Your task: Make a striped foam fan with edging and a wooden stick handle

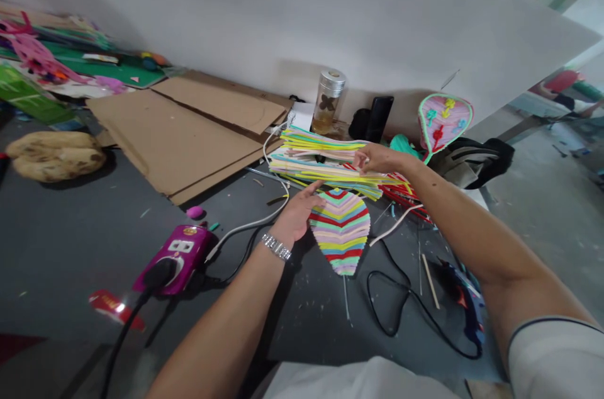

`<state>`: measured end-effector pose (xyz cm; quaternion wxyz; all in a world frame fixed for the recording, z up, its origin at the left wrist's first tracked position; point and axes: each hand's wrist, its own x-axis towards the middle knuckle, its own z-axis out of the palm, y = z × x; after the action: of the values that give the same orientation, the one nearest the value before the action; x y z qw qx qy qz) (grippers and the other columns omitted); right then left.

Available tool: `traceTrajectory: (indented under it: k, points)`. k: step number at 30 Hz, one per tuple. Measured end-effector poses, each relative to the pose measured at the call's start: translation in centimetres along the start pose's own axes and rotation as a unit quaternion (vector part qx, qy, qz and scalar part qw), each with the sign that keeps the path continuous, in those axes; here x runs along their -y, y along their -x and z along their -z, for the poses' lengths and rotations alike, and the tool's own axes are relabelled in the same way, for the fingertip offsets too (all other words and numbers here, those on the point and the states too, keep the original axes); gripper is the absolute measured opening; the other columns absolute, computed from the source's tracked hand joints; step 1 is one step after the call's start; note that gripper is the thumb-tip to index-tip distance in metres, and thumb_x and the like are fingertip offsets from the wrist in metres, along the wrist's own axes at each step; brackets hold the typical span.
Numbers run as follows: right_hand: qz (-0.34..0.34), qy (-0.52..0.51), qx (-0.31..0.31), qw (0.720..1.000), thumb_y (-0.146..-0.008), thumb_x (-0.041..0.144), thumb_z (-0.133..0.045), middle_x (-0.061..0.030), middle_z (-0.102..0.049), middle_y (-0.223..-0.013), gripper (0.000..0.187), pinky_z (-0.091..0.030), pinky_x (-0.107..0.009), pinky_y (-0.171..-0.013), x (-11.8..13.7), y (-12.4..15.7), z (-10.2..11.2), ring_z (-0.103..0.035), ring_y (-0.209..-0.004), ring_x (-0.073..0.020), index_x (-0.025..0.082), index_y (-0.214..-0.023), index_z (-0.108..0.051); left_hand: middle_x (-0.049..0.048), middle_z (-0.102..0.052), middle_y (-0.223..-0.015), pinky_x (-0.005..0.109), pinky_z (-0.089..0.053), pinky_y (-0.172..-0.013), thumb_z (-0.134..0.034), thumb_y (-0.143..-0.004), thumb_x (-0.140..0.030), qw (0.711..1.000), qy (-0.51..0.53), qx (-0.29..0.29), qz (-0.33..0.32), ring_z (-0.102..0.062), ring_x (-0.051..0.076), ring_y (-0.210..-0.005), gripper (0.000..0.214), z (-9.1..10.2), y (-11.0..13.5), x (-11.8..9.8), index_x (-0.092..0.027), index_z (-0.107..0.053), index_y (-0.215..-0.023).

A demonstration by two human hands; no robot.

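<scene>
- As I view it remotely, striped leaf-shaped piece (pixel 340 234): on counter (pixel 311 314), left hand (pixel 297 213) loosely extended at its upper-left edge.
- Right hand (pixel 377 158): apart from left, fingers bent at coloured strips (pixel 302 166); grip, I cannot tell.
- Method, I judge: steady piece lightly, separate strips singly.
- Lidded bottle (pixel 329 97): amber liquid (pixel 323 122).

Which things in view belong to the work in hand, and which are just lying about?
Likely in use: striped leaf-shaped piece, by the left hand; coloured strips, by the right hand.

Apparently just lying about: silver-lidded bottle, cardboard, shiny red scrap.
</scene>
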<state>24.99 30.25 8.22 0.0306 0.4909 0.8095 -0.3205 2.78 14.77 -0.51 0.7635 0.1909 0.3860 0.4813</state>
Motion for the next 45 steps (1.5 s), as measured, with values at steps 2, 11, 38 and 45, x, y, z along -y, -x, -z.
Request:
traceTrajectory:
  k: [2, 11, 38, 45]
  points:
    - [0.013, -0.011, -0.014, 1.000, -0.067, 0.019, -0.074, 0.0029, -0.066, -0.069, 0.010, -0.040, -0.026, -0.064, 1.0, -0.1, -0.2, -0.056, -0.068, -0.0136, 0.018, -0.077, -0.072, 0.0043, -0.081, -0.086, 0.035, -0.060, -0.078, -0.079, -0.054, -0.013, 1.000, -0.001, -0.001, -0.003, -0.078, 0.025, -0.080, 0.079, 0.1, -0.1, 0.1, -0.015, -0.065, -0.131]
    - [0.059, -0.068, 0.049, 0.995, -0.083, 0.031, -0.067, 0.0013, -0.066, -0.067, 0.018, -0.032, -0.026, -0.057, 5.7, -2.5, -1.9, -0.043, -0.055, -0.0090, 0.014, -0.081, -0.076, 0.0043, -0.082, -0.088, 0.037, -0.060, -0.086, -0.084, -0.053, -0.014, 1.000, 0.000, 0.023, -0.010, -0.079, 0.028, -0.089, 0.069, 0.3, -0.3, 0.1, -0.016, -0.070, -0.121]
    - [0.025, 0.174, -0.036, 0.984, -0.091, 0.032, -0.068, -0.0004, -0.065, -0.075, 0.018, -0.032, -0.028, -0.065, 5.9, -3.4, 0.2, -0.055, -0.071, -0.0144, 0.016, -0.083, -0.067, 0.0073, -0.082, -0.087, 0.035, -0.059, -0.077, -0.076, -0.060, -0.016, 0.998, -0.022, 0.057, 0.005, -0.076, 0.024, -0.077, 0.055, -0.2, 0.3, 0.2, -0.013, -0.077, -0.115]
    - [0.058, 0.244, -0.120, 0.961, -0.101, 0.045, -0.057, -0.0119, -0.074, -0.103, 0.033, -0.035, -0.031, -0.074, 7.9, -4.9, 1.4, -0.063, -0.090, -0.0232, 0.015, -0.104, -0.072, 0.0053, -0.082, -0.089, 0.036, -0.059, -0.083, -0.073, -0.061, -0.013, 0.999, -0.027, 0.043, 0.008, -0.076, 0.025, -0.083, 0.049, -0.4, 0.3, 0.3, -0.017, -0.079, -0.109]
